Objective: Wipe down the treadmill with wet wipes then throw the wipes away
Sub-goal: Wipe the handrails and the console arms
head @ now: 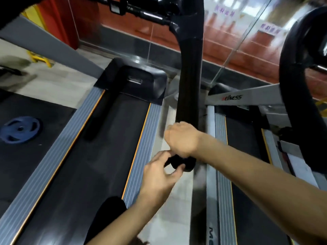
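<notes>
I stand on a treadmill with a black belt [106,142] and grey ribbed side rails. Its black right handrail [190,76] runs from the console down toward me. My right hand [182,138] is wrapped over the handrail near its lower end, back of the hand up. My left hand [157,177] reaches up from below, its thumb and fingers curled round the rounded end of the handrail [187,165]. No wet wipe shows in either hand; anything under my right palm is hidden.
A second treadmill [247,191] stands close on the right, across a narrow strip of pale floor [168,218]. A blue weight plate [20,129] lies on a black mat at the left. A glass wall [230,41] rises ahead.
</notes>
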Action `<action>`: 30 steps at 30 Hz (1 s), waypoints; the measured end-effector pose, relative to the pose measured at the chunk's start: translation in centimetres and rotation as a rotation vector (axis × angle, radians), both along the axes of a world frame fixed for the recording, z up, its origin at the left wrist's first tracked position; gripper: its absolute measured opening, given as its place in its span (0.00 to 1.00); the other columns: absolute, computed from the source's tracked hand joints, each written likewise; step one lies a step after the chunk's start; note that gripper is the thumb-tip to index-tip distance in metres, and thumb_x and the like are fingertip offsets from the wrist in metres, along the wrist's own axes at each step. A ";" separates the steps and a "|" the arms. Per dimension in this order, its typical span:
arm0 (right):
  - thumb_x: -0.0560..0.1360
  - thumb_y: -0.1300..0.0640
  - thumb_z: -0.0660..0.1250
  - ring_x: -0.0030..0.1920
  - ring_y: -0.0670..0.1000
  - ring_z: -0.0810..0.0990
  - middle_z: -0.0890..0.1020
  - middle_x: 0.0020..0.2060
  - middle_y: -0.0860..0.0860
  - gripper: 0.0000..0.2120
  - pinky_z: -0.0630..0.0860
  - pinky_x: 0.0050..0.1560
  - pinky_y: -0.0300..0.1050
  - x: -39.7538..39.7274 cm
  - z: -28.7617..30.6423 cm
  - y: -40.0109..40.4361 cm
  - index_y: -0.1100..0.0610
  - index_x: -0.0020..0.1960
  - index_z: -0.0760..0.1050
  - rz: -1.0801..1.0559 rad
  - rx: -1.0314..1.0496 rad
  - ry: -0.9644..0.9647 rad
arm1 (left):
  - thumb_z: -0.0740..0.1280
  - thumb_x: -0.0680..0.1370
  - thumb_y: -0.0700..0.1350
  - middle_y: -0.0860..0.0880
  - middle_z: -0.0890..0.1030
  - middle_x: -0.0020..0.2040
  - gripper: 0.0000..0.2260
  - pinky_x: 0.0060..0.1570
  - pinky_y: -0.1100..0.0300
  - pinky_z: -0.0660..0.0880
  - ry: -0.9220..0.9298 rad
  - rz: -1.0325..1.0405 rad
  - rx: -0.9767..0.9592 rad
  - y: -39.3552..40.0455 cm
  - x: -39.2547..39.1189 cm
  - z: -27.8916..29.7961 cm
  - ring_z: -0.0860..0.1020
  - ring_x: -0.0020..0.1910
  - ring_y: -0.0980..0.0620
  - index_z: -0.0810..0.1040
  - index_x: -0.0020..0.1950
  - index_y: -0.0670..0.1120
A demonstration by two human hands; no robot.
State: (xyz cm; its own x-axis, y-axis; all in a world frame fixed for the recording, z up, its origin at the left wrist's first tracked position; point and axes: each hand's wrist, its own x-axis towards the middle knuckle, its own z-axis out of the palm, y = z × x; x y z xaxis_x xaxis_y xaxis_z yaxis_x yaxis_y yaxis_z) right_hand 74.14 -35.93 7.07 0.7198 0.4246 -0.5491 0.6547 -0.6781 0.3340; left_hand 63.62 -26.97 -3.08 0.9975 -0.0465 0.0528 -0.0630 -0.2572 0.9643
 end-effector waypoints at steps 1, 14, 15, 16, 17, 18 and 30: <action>0.75 0.60 0.65 0.56 0.57 0.79 0.78 0.51 0.53 0.04 0.68 0.48 0.47 -1.2 -0.1 -0.8 0.54 0.43 0.71 0.020 0.069 -0.055 | 0.75 0.74 0.43 0.58 0.83 0.52 0.12 0.57 0.57 0.78 -0.039 0.034 -0.034 -0.2 -0.8 -0.8 0.82 0.55 0.59 0.82 0.57 0.53; 0.79 0.57 0.66 0.53 0.53 0.76 0.72 0.47 0.47 0.11 0.74 0.60 0.48 -4.0 -8.8 -9.5 0.52 0.59 0.83 -0.387 1.627 -0.576 | 0.57 0.77 0.44 0.60 0.83 0.57 0.22 0.66 0.48 0.75 -0.134 0.111 0.050 -1.8 -1.9 -1.2 0.80 0.62 0.60 0.78 0.66 0.60; 0.79 0.57 0.66 0.53 0.52 0.76 0.72 0.47 0.46 0.12 0.74 0.60 0.48 -5.1 -9.5 -9.2 0.52 0.60 0.83 -0.405 1.675 -0.559 | 0.56 0.76 0.43 0.59 0.83 0.58 0.23 0.68 0.49 0.74 -0.111 0.105 0.078 -1.9 -1.9 -1.1 0.79 0.63 0.62 0.77 0.69 0.56; 0.80 0.57 0.65 0.53 0.50 0.76 0.72 0.48 0.47 0.12 0.74 0.59 0.47 -6.6 -10.2 -9.1 0.52 0.61 0.82 -0.400 1.717 -0.552 | 0.56 0.76 0.43 0.57 0.83 0.60 0.24 0.69 0.50 0.73 -0.095 0.096 0.101 -2.0 -2.1 -1.0 0.78 0.64 0.62 0.76 0.71 0.54; 0.80 0.57 0.65 0.53 0.49 0.76 0.72 0.49 0.47 0.13 0.75 0.57 0.46 -8.3 -11.0 -9.1 0.51 0.63 0.81 -0.372 1.757 -0.548 | 0.56 0.77 0.42 0.56 0.83 0.62 0.24 0.71 0.51 0.72 -0.091 0.090 0.118 -2.2 -2.5 -0.9 0.77 0.65 0.62 0.75 0.72 0.52; 0.80 0.58 0.65 0.53 0.49 0.75 0.71 0.50 0.47 0.14 0.75 0.56 0.44 -10.0 -11.9 -9.0 0.50 0.64 0.80 -0.331 1.786 -0.540 | 0.57 0.79 0.41 0.55 0.82 0.63 0.23 0.71 0.51 0.71 -0.092 0.098 0.133 -2.3 -2.7 -0.9 0.76 0.66 0.62 0.74 0.73 0.53; 0.82 0.63 0.62 0.63 0.40 0.77 0.81 0.60 0.42 0.16 0.75 0.64 0.40 -11.2 -12.7 -7.6 0.51 0.65 0.79 -0.705 2.202 -0.468 | 0.58 0.85 0.42 0.55 0.79 0.68 0.20 0.74 0.53 0.68 -0.075 0.094 0.161 -3.1 -3.3 -0.6 0.74 0.69 0.62 0.69 0.77 0.52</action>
State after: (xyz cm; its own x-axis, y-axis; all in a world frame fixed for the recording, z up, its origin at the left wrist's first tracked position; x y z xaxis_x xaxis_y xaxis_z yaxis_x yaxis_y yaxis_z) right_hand 62.93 -43.50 -5.67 0.8555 -0.3460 0.3852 0.3760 -0.0962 -0.9216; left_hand 60.31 -30.10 -3.64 0.9914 0.0325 0.1266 -0.1018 -0.4161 0.9036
